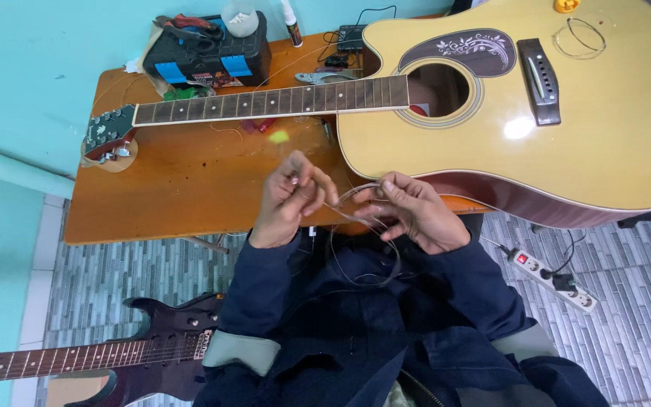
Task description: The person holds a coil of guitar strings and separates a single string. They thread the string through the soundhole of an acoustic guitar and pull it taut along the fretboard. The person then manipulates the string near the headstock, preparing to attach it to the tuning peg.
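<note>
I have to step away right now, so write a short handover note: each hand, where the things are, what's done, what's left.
Left hand: pinches one end of a coiled guitar string.
Right hand: grips the coil's loops.
Acoustic guitar: lies flat on the wooden table, no strings on it; another coiled string rests on its body.
Done: old strings off, judging by the bare neck.
Left: uncoil and fit the strings.

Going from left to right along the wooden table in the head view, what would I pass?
Guitar headstock → black toolbox → left hand → right hand, both holding a coiled guitar string → sound hole → bridge of the acoustic guitar.
</note>
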